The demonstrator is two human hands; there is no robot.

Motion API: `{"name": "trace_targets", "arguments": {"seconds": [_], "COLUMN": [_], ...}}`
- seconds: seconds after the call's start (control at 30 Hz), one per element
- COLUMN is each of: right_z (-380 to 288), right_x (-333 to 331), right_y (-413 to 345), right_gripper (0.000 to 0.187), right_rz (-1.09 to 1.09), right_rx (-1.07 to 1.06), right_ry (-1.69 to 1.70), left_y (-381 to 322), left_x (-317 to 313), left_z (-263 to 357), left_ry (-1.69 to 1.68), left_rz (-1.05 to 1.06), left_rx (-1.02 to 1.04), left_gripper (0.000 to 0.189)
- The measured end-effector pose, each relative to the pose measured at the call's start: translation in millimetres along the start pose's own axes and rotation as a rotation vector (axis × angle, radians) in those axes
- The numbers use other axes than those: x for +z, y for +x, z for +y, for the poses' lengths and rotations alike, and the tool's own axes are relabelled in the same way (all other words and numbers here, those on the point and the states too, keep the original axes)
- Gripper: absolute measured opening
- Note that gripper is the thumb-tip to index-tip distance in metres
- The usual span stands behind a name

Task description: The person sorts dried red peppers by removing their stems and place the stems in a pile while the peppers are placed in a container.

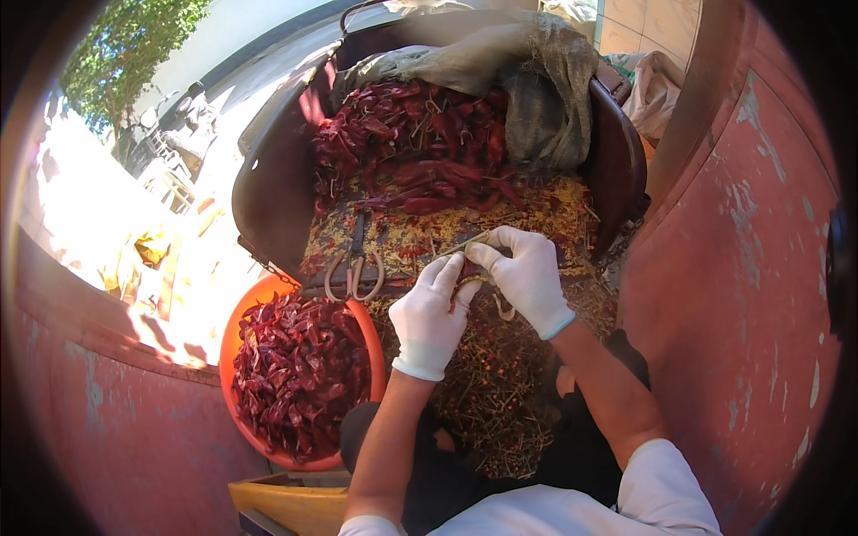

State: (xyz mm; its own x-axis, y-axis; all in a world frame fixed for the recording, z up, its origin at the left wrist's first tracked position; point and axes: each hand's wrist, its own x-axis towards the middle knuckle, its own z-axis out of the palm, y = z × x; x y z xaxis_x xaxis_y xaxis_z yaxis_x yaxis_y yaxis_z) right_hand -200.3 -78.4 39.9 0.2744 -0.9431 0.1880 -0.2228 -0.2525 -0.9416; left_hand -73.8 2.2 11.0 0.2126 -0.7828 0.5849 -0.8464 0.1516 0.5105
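My left hand (432, 311), in a white knit glove, has its fingers closed around a dark red dried chili pepper (471, 269), mostly hidden by the fingers. Close beside it on the right, my right hand (519, 268), gloved the same way, pinches a thin pale stem or strip (462, 246) between thumb and forefinger. Beyond both hands lies a heap of dried red chili peppers (415, 141) in a dark metal cart bed (617, 154). Scissors (355, 264) with loop handles rest on its seed-strewn near edge. At lower left, an orange basin (379, 355) holds many chili pods.
A grey woven sack (549, 100) drapes over the heap. Cut stems and debris (503, 395) cover the ground between the knees. A yellow wooden stool or box (288, 499) stands below the basin. Worn red metal panels (730, 295) flank both sides. A chain (271, 266) hangs by the basin.
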Motion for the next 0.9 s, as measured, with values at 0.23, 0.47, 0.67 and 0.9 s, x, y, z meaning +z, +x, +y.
{"name": "trace_targets", "arguments": {"seconds": [0.23,0.47,0.67,0.9], "right_z": [15,8,22,33], "right_x": [13,10,-2,-27], "right_y": [-7,-7,11,26], "right_gripper": [0.012,0.007,0.014,0.032], "right_rz": [0.1,-0.003,-0.123,-0.394], "right_rx": [-0.532,-0.237,0.393,-0.116], "right_ry": [-0.306,-0.003,0.952,-0.179], "left_y": [-4,-2,1,12], "left_x": [9,12,-2,-29], "left_z": [-21,-24,-6,-14], "left_ry": [0.038,-0.023,-0.896,-1.237], "left_rz": [-0.133,-0.064,-0.193,-0.029], "left_rx": [-0.039,-0.011,-0.557,-0.567], "left_gripper": [0.028,0.024,0.026,0.047]}}
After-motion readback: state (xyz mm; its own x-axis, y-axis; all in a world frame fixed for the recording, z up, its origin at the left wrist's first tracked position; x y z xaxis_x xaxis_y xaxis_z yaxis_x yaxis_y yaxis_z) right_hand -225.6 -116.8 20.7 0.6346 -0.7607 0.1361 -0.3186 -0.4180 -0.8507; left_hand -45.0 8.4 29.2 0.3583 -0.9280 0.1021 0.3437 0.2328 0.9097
